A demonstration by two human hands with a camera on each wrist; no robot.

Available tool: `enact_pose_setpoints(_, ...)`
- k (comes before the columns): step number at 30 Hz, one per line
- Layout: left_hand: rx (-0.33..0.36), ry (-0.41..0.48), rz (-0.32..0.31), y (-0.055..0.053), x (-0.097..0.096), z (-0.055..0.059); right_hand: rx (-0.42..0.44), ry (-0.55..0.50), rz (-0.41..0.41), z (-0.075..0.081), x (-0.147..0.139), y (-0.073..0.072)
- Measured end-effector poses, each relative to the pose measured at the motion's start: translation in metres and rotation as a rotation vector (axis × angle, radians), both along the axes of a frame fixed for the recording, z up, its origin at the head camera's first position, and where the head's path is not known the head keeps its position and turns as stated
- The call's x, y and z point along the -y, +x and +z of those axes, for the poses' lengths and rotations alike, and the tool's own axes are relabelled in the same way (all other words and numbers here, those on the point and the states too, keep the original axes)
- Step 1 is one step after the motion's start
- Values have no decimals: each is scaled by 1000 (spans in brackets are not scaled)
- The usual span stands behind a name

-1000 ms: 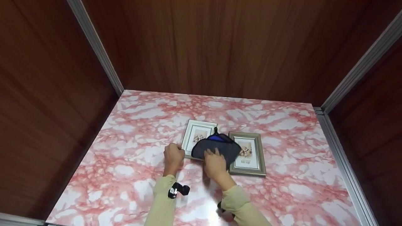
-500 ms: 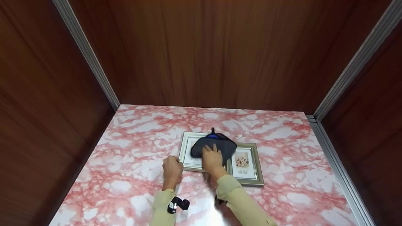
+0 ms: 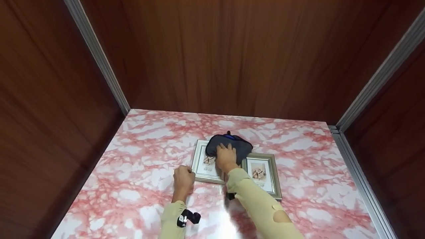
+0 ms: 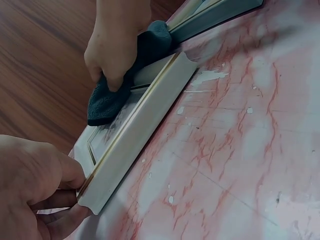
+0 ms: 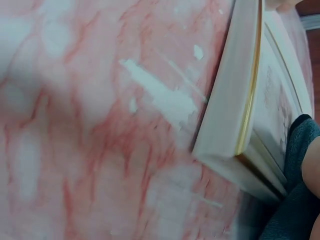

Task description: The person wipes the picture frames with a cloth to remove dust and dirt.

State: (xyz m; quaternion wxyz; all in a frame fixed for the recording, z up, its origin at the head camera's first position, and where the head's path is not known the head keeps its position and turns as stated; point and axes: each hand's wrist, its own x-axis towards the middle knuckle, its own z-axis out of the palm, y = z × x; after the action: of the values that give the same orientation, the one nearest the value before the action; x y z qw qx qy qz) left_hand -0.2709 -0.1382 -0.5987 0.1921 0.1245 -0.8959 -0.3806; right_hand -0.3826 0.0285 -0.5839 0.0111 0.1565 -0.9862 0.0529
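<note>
My left hand [image 3: 183, 178] holds the near-left corner of a white picture frame [image 3: 196, 162], its thumb and fingers pinching the corner in the left wrist view. On that frame's right part lies a dark grey cleaning cloth [image 3: 240, 149] with a black edge, a hanging loop and a bit of blue showing. My right hand [image 3: 226, 158] grips and presses the cloth from above with bent fingers. The cloth [image 5: 287, 220] droops over the white frame's edge in the right wrist view. Part of the flower picture [image 3: 209, 160] shows; the cloth and hand hide the frame's right side.
A bronze-coloured picture frame [image 3: 275, 179] lies flat just right of the white one, partly covered by the right forearm. Both rest on a red-and-white marbled tabletop [image 3: 142, 149]. Dark wooden panels [image 3: 212, 59] with metal rails [image 3: 99, 59] enclose the back and sides.
My right hand has slid the cloth up and toward the far edge of the white frame, uncovering its lower picture area. The left hand stays at the same corner. The head view has tilted.
</note>
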Motion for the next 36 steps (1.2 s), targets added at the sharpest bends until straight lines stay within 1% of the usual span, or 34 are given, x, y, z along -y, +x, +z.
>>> enact_pose_setpoints(2,-2,-7,2,0,-1,-1,-26,1,28,1,4,0)
enact_pose_setpoints(4,15,-2,5,0,-3,-2,-27,21,65,1,9,0)
enact_pose_setpoints(6,33,6,15,2,-5,-4,6,35,112,0,16,2)
enact_pose_setpoints(9,48,19,17,6,-8,-7,90,58,172,-1,26,6)
enact_pose_setpoints(12,45,27,5,8,-10,-9,136,77,186,0,32,9)
enact_pose_setpoints(15,50,41,1,10,-9,-10,141,100,191,3,35,12)
enact_pose_setpoints(16,55,46,9,10,-8,-10,140,108,197,4,36,14)
enact_pose_setpoints(18,57,52,23,9,-5,-10,131,111,218,6,37,19)
enact_pose_setpoints(20,70,56,30,9,-3,-10,116,104,241,7,38,28)
enact_pose_setpoints(23,91,54,60,8,0,-9,77,76,272,8,38,47)
enact_pose_setpoints(26,105,58,76,5,1,-7,30,50,296,8,38,67)
enact_pose_setpoints(28,102,58,86,3,2,-7,-1,46,302,8,38,79)
enact_pose_setpoints(32,108,63,96,1,2,-6,-68,39,279,5,33,96)
enact_pose_setpoints(36,88,66,98,1,2,-6,-152,14,200,1,23,107)
